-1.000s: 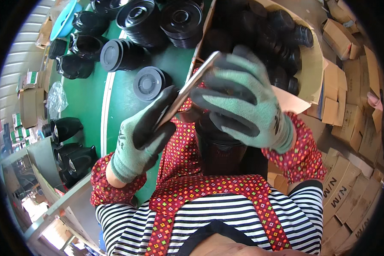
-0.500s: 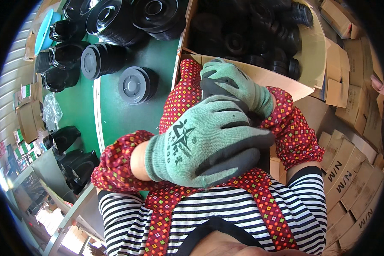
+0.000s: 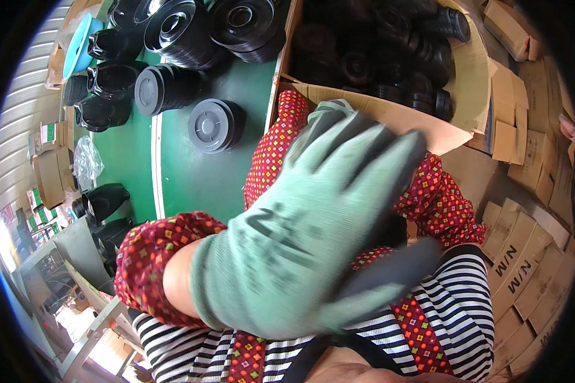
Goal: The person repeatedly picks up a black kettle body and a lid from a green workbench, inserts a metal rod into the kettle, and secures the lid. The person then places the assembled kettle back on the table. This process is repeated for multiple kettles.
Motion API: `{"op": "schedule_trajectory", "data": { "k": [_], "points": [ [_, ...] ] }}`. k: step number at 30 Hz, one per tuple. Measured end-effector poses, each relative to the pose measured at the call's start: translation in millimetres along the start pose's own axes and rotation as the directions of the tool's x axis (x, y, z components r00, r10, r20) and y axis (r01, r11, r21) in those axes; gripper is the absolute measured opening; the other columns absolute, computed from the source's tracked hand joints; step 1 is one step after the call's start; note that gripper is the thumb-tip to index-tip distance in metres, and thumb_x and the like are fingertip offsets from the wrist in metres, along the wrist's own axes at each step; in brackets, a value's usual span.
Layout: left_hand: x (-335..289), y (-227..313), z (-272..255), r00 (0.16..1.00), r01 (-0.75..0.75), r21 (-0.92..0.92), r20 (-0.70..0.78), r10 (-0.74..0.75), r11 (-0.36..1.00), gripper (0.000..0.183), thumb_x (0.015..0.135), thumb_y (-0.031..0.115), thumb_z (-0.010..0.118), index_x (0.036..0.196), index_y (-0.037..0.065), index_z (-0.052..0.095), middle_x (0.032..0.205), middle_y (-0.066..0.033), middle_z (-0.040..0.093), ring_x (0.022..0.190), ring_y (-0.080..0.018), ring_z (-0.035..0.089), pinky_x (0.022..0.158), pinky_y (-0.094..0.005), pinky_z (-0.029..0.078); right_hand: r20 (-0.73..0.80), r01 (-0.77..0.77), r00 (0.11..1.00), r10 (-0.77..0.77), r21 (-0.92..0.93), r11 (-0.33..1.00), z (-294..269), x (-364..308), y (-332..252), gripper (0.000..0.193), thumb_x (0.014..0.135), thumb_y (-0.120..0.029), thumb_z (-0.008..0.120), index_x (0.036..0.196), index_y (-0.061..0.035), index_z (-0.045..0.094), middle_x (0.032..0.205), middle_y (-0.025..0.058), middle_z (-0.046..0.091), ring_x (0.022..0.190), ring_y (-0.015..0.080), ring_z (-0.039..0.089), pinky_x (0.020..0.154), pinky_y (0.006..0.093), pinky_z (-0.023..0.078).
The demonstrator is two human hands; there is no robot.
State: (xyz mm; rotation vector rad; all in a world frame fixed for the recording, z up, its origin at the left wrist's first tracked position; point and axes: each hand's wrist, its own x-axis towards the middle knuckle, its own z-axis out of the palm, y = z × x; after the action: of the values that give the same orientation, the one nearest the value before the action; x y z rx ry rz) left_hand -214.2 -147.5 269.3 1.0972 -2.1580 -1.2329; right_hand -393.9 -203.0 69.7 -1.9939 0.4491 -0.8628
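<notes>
- The left hand (image 3: 300, 236), in a mint-green knit glove with dark coated fingers, lies in front of the chest, back of the hand upward and blurred, its fingers directed far and right
- Its grip stands wide, with the fingers extended and the thumb well apart on the near right; the palm side faces away, so I cannot tell what may lie beneath it
- The right hand (image 3: 331, 108), in a similar glove, shows only a small part beyond the left hand's knuckles; whether its grip is wide, narrow or holding something, I cannot tell
- The two hands overlap in view, the right one on the far side; whether they touch is hidden
- The open brown cardboard carton (image 3: 471, 76), holding black round parts (image 3: 421, 96), lies just beyond both hands, far and right; its near wall runs left to right across the line of the left fingers, contact unclear
- The short stack of dark grey round discs (image 3: 209, 126) sits on the green desk (image 3: 188, 182), left of both hands and touching neither, flat face up, its axis seemingly upright; which hand is nearer to it is hard to judge
</notes>
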Motion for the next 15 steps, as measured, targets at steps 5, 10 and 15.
{"op": "schedule_trajectory", "data": {
  "k": [5, 10, 15],
  "points": [
    [2.7, -19.8, 31.5, 0.973, 0.180, 0.596, 0.006, -0.229, 0.783, 0.093, 0.094, 0.040, 0.073, 0.162, -0.006, 0.028, 0.153, -0.0445, 0.037, 0.145, -0.0600, 0.036, 0.122, -0.0619, 0.032, 0.066, 0.071, 0.996, -0.055, -0.260, 0.963, 8.0, 3.5, -9.4, 0.039, 0.089, -0.029, 0.071, 0.121, -0.0075, 0.070, 0.114, 0.0138, 0.070, 0.108, 0.0336, 0.064, 0.096, 0.0497, 0.045],
    [-11.7, -88.3, 2.8, 0.950, 0.283, 0.343, 0.029, -0.311, 0.896, 0.069, 0.101, 0.027, 0.064, 0.159, -0.002, 0.040, 0.136, -0.0297, 0.063, 0.121, -0.0439, 0.066, 0.101, -0.0463, 0.053, 0.010, -0.213, 0.968, 0.252, -0.506, 0.836, -9.9, 7.6, -68.0, 0.043, 0.089, -0.026, 0.069, 0.126, -0.0046, 0.067, 0.106, 0.0128, 0.065, 0.098, 0.0332, 0.062, 0.090, 0.0496, 0.044],
    [-1.1, -186.2, 14.6, 0.995, -0.093, 0.092, 0.044, 0.089, 0.991, 0.048, 0.093, 0.030, 0.068, 0.133, 0.002, 0.066, 0.110, -0.0202, 0.075, 0.097, -0.0410, 0.072, 0.084, -0.0462, 0.058, 0.138, -0.207, 0.889, 0.436, -0.729, 0.652, -25.2, 17.5, -121.9, 0.056, 0.090, -0.028, 0.072, 0.138, -0.0009, 0.063, 0.107, 0.0140, 0.062, 0.093, 0.0305, 0.062, 0.082, 0.0464, 0.045]
  ]
}}
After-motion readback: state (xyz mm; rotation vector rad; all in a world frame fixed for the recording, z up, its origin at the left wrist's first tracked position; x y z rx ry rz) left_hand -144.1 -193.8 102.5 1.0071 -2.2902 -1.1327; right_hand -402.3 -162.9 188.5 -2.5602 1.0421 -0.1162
